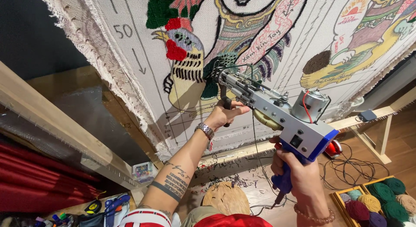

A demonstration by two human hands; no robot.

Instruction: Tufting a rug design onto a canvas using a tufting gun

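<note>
A grey and blue tufting gun (277, 110) with a silver motor points its needle at a white backing cloth (268, 40) stretched on a wooden frame (47, 118). My right hand (294, 170) grips the gun's blue rear handle. The black front handle sits in my left hand (225, 114), which wears a metal wristwatch. The needle tip meets the cloth at a dark green tufted patch (223, 64), beside a yellow and red tufted rooster (184, 58). The cloth carries drawn outlines of figures, partly filled with yarn.
A wooden box of yarn balls (381, 201) in green, purple and tan sits at lower right. Black cables (351, 166) and a red object (333, 149) lie on the wooden floor. Yarn scraps litter the floor below the frame. Small tools (108, 205) lie at lower left.
</note>
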